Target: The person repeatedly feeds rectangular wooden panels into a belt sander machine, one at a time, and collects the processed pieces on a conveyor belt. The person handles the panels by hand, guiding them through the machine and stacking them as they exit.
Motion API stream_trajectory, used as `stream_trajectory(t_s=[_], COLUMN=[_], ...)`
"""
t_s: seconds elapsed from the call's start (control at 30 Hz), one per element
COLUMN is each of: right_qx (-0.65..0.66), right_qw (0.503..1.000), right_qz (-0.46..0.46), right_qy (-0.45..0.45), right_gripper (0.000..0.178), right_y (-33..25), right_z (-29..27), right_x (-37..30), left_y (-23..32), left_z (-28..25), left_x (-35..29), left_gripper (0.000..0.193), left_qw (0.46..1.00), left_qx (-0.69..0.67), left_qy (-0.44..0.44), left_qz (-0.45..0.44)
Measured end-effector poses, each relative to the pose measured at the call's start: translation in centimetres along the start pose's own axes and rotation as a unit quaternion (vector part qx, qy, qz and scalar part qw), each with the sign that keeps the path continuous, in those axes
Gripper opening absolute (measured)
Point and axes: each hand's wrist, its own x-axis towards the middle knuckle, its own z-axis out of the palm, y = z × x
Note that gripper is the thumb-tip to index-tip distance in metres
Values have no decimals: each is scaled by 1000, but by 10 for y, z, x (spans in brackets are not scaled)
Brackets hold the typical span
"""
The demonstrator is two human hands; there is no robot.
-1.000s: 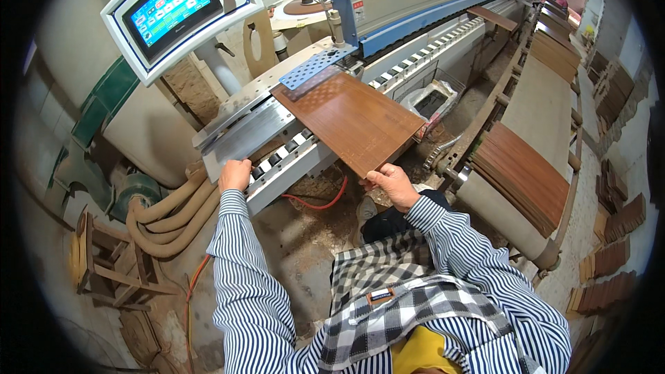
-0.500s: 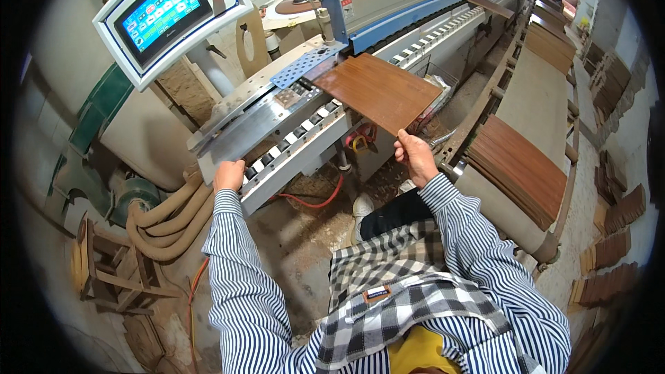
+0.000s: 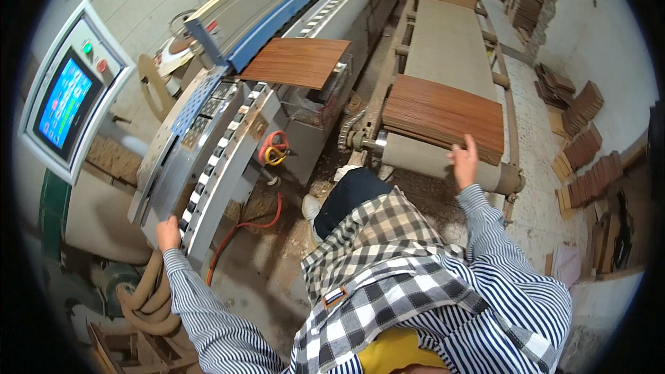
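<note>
Handling the stacked boards [image 3: 443, 109] calls for level edge support. Right hand [image 3: 465, 165]: fingers apart; left hand [image 3: 167, 234]: cannot tell whether closed.

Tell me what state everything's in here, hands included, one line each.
Screen: lit, mostly blue
Board: flat, overhanging the rail
Stack: piled flat on the belt
Belt: loaded, with a bare stretch between piles
Left hand: curled at the rail's near end
Right hand: empty, partly open at the stack's near edge, index finger extended; contact unclear
</note>
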Motion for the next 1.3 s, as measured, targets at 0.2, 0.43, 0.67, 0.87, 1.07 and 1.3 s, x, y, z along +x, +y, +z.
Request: stream_trajectory(t_s=[0.2,0.43,0.67,0.87,1.07,1.3], right_qx=[-15,-64,149,274,335,336], right_qw=[980,966,967,910,881,880], right_qz=[107,50,126,307,310,259], right_qy=[169,246,164,-46,-126,-213], right_gripper=[59,46,24,9,26,30], right_y=[-7,-1,42,3,-5,-31], right_z=[-98,-85,-85,-52,-27,-16], right_x=[33,32,10,-64,-48,-63], left_y=[-11,-6,7,-16,-16,31], left_z=[5,5,-2,11,2,-12], left_x=[7,2,-2,8,0,-17], left_gripper=[38,37,38,37,35,37], left_qw=[999,998,999,997,993,994], left_qx=[33,55,40,61,81,-15], left_qy=[-8,7,6,15,-4,-7], left_qz=[35,34,16,54,83,-110])
